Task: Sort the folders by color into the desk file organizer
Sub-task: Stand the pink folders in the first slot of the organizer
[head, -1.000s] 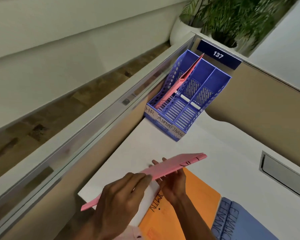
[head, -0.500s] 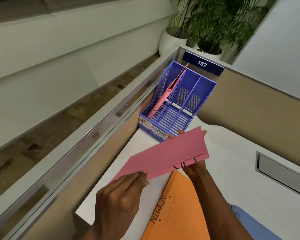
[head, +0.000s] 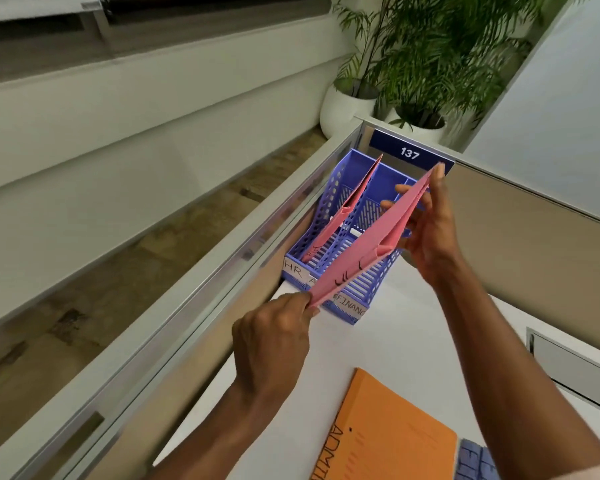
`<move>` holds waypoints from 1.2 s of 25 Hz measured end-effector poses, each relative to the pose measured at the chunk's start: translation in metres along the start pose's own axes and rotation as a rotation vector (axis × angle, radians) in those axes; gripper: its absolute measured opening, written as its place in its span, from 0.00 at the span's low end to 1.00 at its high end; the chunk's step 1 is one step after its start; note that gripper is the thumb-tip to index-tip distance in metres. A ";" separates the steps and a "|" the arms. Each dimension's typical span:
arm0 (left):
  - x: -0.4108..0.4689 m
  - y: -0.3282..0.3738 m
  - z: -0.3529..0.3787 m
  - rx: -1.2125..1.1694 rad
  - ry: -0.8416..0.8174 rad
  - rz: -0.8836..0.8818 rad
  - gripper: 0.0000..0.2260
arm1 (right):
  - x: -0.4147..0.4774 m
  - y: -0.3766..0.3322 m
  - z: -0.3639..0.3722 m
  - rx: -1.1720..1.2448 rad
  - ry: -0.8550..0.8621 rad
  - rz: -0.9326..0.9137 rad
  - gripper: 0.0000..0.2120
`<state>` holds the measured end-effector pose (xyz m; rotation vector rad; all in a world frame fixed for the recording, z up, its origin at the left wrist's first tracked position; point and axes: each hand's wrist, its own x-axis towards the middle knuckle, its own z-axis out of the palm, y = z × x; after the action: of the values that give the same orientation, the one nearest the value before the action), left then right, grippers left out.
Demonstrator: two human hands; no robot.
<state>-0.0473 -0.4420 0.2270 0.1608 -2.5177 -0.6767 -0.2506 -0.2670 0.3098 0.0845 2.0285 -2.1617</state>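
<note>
Both hands gripping a pink folder [head: 368,244] edge-on above the organizer [head: 347,216], left hand [head: 274,341] pinching its near corner, right hand [head: 430,226] clasping its far end, orange folder [head: 388,438] on desk [head: 413,334]

pink folder [head: 368,244] w/ black pen marks, 2nd pink folder [head: 340,216] in blue-purple slotted organizer [head: 361,289], white labels w/ black lettering, orange folder [head: 388,434], blue folder [head: 471,460], white desk [head: 413,327], navy sign [head: 409,154] w/ white no., green plants [head: 430,53]
</note>
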 end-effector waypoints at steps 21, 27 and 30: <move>0.124 -0.012 0.044 0.127 -0.079 -0.215 0.17 | 0.122 -0.059 0.046 -0.156 -0.102 -0.204 0.24; 0.149 -0.015 0.065 0.135 -0.093 -0.255 0.17 | 0.153 -0.057 0.045 -0.195 -0.102 -0.259 0.35; 0.156 -0.020 0.077 0.145 -0.115 -0.262 0.18 | 0.164 -0.053 0.042 -0.228 -0.089 -0.286 0.27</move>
<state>-0.2206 -0.4637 0.2316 0.5258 -2.6834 -0.6174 -0.4174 -0.3200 0.3388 -0.3444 2.3369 -2.0208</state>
